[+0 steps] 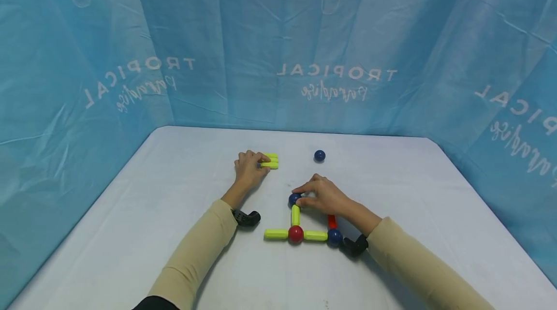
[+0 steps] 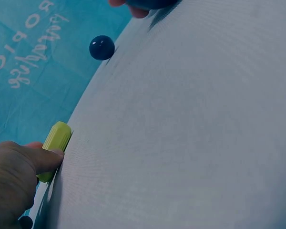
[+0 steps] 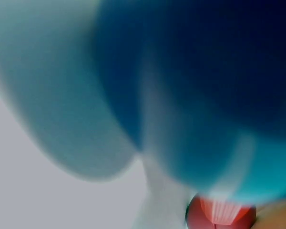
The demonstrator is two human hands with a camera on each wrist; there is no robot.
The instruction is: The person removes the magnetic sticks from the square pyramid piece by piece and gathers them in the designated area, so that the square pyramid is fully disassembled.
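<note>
In the head view my left hand (image 1: 250,167) is at a small group of yellow-green rods (image 1: 273,156) at the back of the table. Thumb and fingers pinch one yellow-green rod (image 2: 58,136), plain in the left wrist view. My right hand (image 1: 324,196) holds a blue ball (image 1: 294,199) between thumb and fingers, at the far end of an upright-pointing rod (image 1: 295,215). That rod meets a red ball (image 1: 296,234), from which other rods (image 1: 276,234) run left and right. A second blue ball (image 1: 334,237) joins the right rod and a red rod (image 1: 332,222), partly hidden by my right hand.
A loose blue ball (image 1: 319,156) lies at the back of the white table (image 1: 200,169). Blue printed curtains (image 1: 248,49) hang around the table. The right wrist view is mostly filled by a blurred blue shape (image 3: 219,95) close to the lens.
</note>
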